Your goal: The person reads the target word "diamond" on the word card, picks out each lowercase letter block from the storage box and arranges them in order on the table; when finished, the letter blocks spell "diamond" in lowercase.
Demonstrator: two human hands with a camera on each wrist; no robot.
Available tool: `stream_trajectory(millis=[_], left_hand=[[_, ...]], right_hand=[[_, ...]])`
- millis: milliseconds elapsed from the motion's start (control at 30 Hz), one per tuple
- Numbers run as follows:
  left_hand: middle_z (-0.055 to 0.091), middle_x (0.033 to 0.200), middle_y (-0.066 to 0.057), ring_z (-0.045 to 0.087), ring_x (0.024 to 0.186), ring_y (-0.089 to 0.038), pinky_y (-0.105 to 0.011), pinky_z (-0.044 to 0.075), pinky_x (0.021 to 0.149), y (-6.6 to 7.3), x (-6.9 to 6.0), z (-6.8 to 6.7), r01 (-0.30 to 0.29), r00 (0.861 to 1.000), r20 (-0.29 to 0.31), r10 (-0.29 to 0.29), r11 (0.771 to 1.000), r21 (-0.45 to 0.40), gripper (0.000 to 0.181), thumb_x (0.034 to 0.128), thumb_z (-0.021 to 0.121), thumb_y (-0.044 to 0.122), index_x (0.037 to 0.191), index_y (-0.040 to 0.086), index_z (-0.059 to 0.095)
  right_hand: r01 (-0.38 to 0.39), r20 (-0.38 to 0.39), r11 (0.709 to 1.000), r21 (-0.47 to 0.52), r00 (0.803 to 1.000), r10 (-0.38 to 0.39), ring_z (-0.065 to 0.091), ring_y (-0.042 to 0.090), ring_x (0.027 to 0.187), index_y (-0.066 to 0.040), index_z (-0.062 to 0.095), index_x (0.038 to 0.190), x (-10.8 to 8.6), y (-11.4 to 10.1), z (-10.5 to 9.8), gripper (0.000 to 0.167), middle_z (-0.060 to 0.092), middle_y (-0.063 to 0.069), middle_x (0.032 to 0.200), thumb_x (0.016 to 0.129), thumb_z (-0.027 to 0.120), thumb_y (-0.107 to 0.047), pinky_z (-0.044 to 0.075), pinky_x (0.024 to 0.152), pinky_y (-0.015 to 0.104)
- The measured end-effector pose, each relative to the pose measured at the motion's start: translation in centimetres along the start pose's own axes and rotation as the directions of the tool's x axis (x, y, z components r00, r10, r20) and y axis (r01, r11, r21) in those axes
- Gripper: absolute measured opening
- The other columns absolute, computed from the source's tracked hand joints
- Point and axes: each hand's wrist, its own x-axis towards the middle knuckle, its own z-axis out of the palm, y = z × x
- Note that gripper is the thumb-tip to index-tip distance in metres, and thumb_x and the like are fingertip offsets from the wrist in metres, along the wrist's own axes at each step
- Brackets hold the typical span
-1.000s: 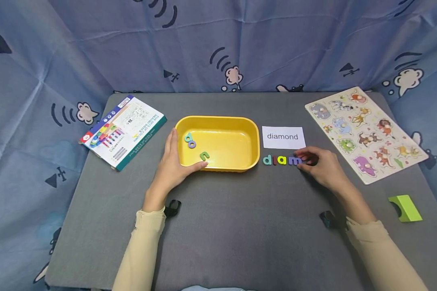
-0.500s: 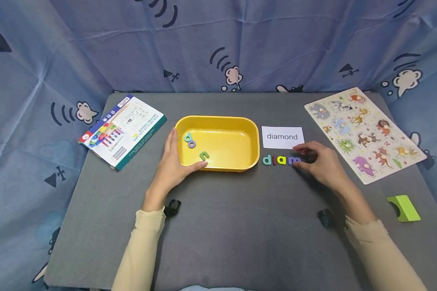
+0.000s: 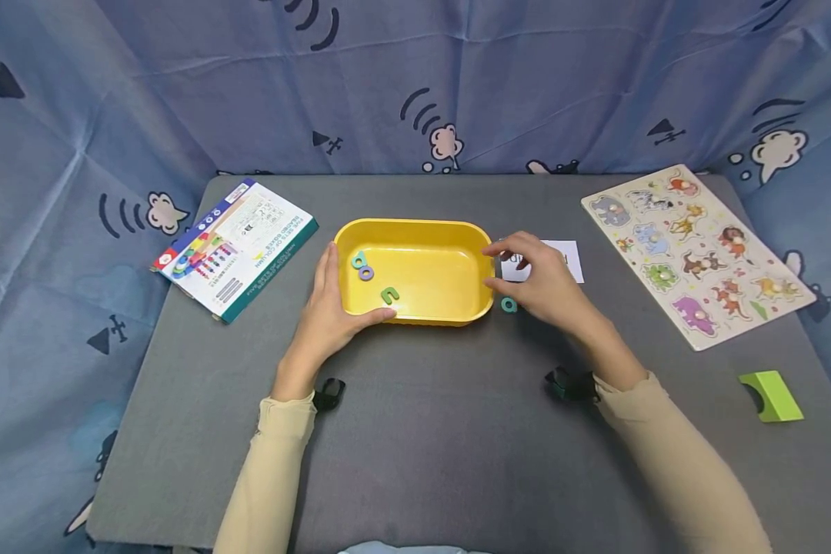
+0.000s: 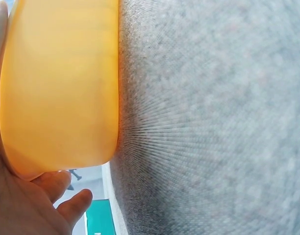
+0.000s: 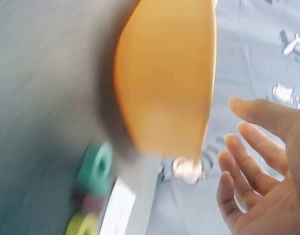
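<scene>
Tray (image 3: 438, 278), yellow oblong plastic
Gripped with left hand (image 3: 325, 314), had right hand (image 3: 548, 283) just kinda loose near opposite end

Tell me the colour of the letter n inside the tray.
The letter n is green; it shows best in the head view.

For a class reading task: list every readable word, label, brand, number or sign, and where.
"FIVE SETS OF COLUMN": packaging box; other print too small.
"o": purple letter in yellow tray.
"n": green letter in that tray.
Teal tray letter: unclear.
White card: word mostly hidden by right hand.
Teal table letter: partly covered; dark red letter, yellow letter: blurred.
</scene>
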Motion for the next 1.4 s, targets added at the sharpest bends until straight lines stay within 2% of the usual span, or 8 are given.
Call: stream_trajectory(millis=[200, 267, 400, 633, 800, 900, 1067, 1400], left_hand=[[0.000, 0.180, -0.002, 0.026, 0.160, -0.035, -0.062, 0.034, 0.124, 0.0, 0.0, -0.1, 0.000, 1.000, 0.007, 0.000, 1.000, 0.003, 0.147, 0.0719, 0.091, 0.068, 0.172, 0.018, -0.005], [0.000, 0.180, -0.003, 0.027, 0.160, -0.037, -0.062, 0.034, 0.124, 0.0, 0.0, -0.1, -0.001, 1.000, 0.011, 0.001, 1.000, 0.009, 0.146, 0.0724, 0.090, 0.067, 0.172, 0.018, -0.005], [0.001, 0.180, -0.006, 0.027, 0.160, -0.038, -0.063, 0.034, 0.123, -0.1, 0.0, -0.2, -0.007, 1.000, 0.013, 0.007, 1.000, 0.014, 0.147, 0.0725, 0.091, 0.066, 0.172, 0.016, -0.004], [0.001, 0.180, -0.005, 0.027, 0.159, -0.037, -0.061, 0.035, 0.123, -0.2, 0.0, -0.1, -0.015, 1.000, 0.007, 0.015, 1.000, -0.002, 0.148, 0.0713, 0.090, 0.069, 0.172, 0.017, -0.004], [0.001, 0.180, -0.003, 0.027, 0.160, -0.035, -0.060, 0.034, 0.124, -0.1, 0.1, 0.0, -0.017, 1.000, 0.006, 0.017, 1.000, -0.006, 0.147, 0.0718, 0.091, 0.067, 0.172, 0.017, -0.004], [0.001, 0.180, -0.003, 0.025, 0.160, -0.034, -0.060, 0.033, 0.125, -0.1, 0.1, 0.0, -0.017, 1.000, 0.005, 0.017, 1.000, -0.009, 0.146, 0.0726, 0.091, 0.066, 0.172, 0.016, -0.004], [0.001, 0.180, -0.003, 0.026, 0.160, -0.035, -0.061, 0.034, 0.124, -0.3, 0.0, 0.0, -0.013, 1.000, 0.006, 0.013, 1.000, -0.015, 0.144, 0.0739, 0.089, 0.069, 0.172, 0.018, -0.004], [0.001, 0.180, -0.002, 0.025, 0.160, -0.033, -0.060, 0.034, 0.124, -0.2, 0.0, -0.1, -0.018, 1.000, 0.005, 0.019, 1.000, -0.010, 0.146, 0.0727, 0.087, 0.072, 0.172, 0.018, -0.004]], right_hand=[[0.018, 0.070, 0.997, 0.077, 0.997, -0.023, 0.063, 0.038, 0.107, -0.002, 0.074, 0.123, 2.8, -2.3, 3.3, 0.039, 0.070, 0.019, 0.119, 0.087, 0.087, -0.005, 0.052, 0.086, 0.050], [-0.007, 0.091, 0.995, 0.100, 0.996, -0.002, 0.063, 0.038, 0.111, -0.002, 0.074, 0.124, 3.5, -2.9, 4.4, 0.038, 0.070, 0.017, 0.122, 0.088, 0.086, -0.007, 0.053, 0.090, 0.052], [-0.061, 0.117, 0.990, 0.124, 0.992, 0.047, 0.065, 0.035, 0.113, -0.003, 0.074, 0.124, 5.0, -3.9, 6.8, 0.039, 0.071, 0.013, 0.123, 0.088, 0.087, -0.011, 0.055, 0.091, 0.047], [-0.072, 0.220, 0.994, 0.080, 0.974, 0.053, 0.066, 0.030, 0.109, -0.002, 0.075, 0.122, 7.6, -5.0, 10.3, 0.037, 0.072, 0.013, 0.122, 0.089, 0.087, -0.013, 0.055, 0.097, 0.041], [-0.083, 0.275, 0.997, -0.012, 0.958, 0.083, 0.065, 0.027, 0.110, -0.005, 0.075, 0.121, 8.9, -6.1, 11.4, 0.037, 0.071, 0.011, 0.120, 0.088, 0.088, -0.016, 0.054, 0.097, 0.040], [-0.051, 0.291, 0.996, -0.067, 0.954, 0.069, 0.065, 0.026, 0.111, -0.006, 0.076, 0.120, 9.6, -6.5, 12.0, 0.036, 0.072, 0.010, 0.119, 0.088, 0.088, -0.017, 0.054, 0.098, 0.039], [-0.008, 0.307, 0.995, -0.104, 0.951, 0.040, 0.066, 0.025, 0.110, -0.005, 0.076, 0.116, 10.4, -6.4, 13.0, 0.033, 0.073, 0.010, 0.117, 0.087, 0.089, -0.015, 0.054, 0.101, 0.039], [-0.014, 0.310, 0.989, -0.145, 0.949, 0.059, 0.059, 0.023, 0.091, -0.004, 0.073, 0.104, 11.0, -6.8, 14.3, 0.025, 0.068, 0.009, 0.102, 0.088, 0.089, -0.016, 0.053, 0.086, 0.036]])
